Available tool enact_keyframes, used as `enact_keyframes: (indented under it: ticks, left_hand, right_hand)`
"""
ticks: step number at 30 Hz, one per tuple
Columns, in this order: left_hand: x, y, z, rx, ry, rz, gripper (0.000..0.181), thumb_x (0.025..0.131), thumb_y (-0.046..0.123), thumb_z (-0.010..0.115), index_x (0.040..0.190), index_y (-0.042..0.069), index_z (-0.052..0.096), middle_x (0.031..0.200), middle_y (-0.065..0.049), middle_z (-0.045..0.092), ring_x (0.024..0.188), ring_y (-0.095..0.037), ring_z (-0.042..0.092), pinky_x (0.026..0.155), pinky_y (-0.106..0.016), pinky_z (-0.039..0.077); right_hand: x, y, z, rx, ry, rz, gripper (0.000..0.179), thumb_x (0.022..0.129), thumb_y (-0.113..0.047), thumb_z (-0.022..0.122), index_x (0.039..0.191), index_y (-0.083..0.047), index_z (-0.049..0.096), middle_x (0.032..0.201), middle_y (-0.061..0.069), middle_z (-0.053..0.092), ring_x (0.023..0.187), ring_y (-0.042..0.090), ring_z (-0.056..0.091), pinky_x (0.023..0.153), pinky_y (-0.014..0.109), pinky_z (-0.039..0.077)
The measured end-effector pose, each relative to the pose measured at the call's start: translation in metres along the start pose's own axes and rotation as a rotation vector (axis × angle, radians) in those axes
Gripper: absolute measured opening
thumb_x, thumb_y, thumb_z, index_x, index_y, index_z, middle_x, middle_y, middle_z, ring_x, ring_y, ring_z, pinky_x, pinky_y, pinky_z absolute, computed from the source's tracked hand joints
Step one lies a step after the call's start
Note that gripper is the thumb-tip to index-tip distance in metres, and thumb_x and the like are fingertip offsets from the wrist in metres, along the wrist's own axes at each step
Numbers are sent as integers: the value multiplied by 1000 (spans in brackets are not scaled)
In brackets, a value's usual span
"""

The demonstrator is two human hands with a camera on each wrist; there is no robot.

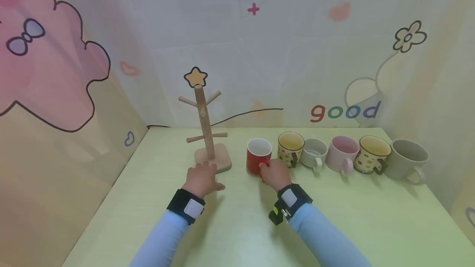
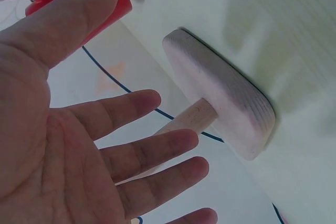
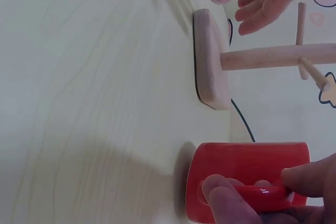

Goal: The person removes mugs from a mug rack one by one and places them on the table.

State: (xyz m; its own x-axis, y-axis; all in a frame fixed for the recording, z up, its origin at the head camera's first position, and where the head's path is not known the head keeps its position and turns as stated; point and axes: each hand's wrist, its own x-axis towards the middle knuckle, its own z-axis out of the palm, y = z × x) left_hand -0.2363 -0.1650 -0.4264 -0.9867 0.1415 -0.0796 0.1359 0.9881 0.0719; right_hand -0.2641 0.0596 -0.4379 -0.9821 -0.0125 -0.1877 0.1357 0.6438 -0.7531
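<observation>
A red mug [image 1: 257,160] with a white inside stands upright at mid-table, its bottom close to the tabletop. My right hand [image 1: 276,174] pinches its handle [image 3: 262,196] between thumb and fingers. To the left is a wooden mug tree [image 1: 206,122] with bare pegs and a square base [image 1: 222,156]. Just in front of that base hovers my left hand [image 1: 201,179], fingers spread and palm bare. In the left wrist view its fingers overlap the wooden post [image 2: 195,116].
Right of the red mug runs a row of mugs: a spotted yellow one [image 1: 290,145], a small white one [image 1: 313,153], a pink one [image 1: 342,153], another spotted yellow one [image 1: 372,153] and a large grey one [image 1: 406,160]. A printed cloth [image 1: 237,61] hangs behind the table.
</observation>
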Motion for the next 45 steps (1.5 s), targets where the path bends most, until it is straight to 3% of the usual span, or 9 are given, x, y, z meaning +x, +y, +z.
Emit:
enact_keyframes:
  ticks: [16, 23, 33, 37, 41, 45]
  left_hand:
    - [2, 0, 9, 31, 11, 11, 63, 75, 51, 82, 115, 5, 65, 102, -17, 63, 96, -37, 62, 79, -52, 50]
    - [4, 1, 9, 29, 7, 20, 62, 76, 50, 82, 114, 5, 64, 101, -17, 62, 95, -36, 61, 79, -52, 50]
    - [7, -3, 9, 3, 18, 13, 62, 77, 50, 81, 115, 4, 65, 101, -17, 62, 94, -36, 61, 78, -52, 51]
    - [7, -6, 8, -18, 25, 6, 62, 77, 49, 81, 116, 3, 65, 101, -18, 63, 94, -36, 61, 77, -53, 50]
    - [6, -12, 6, -37, 28, -6, 64, 78, 48, 81, 119, 1, 64, 106, -20, 64, 98, -38, 60, 79, -55, 50]
    - [4, -20, 6, -33, 38, -11, 68, 80, 47, 79, 126, 1, 62, 111, -22, 63, 101, -40, 60, 81, -56, 50]
  right_hand:
    - [13, 5, 2, 32, -10, 37, 29, 103, -23, 51, 89, -1, 64, 72, 8, 62, 71, 23, 56, 63, 30, 41]
    - [22, 10, 5, -9, -41, 18, 22, 102, -17, 52, 106, 1, 62, 86, 10, 64, 81, 27, 57, 71, 33, 46]
    - [15, 13, 2, -51, -73, -8, 26, 100, -25, 59, 110, -2, 59, 88, 10, 61, 83, 27, 57, 70, 34, 46]
    - [7, 14, -1, -75, -60, -57, 30, 99, -26, 61, 117, -2, 59, 92, 9, 64, 83, 26, 58, 72, 36, 48]
    - [-2, 17, -6, -138, -35, -132, 40, 99, -28, 61, 128, -2, 58, 106, 14, 68, 92, 29, 61, 82, 44, 52]
    - [-10, 21, -12, -213, -28, -153, 58, 99, -33, 59, 143, 3, 46, 136, 23, 56, 120, 37, 57, 101, 53, 45]
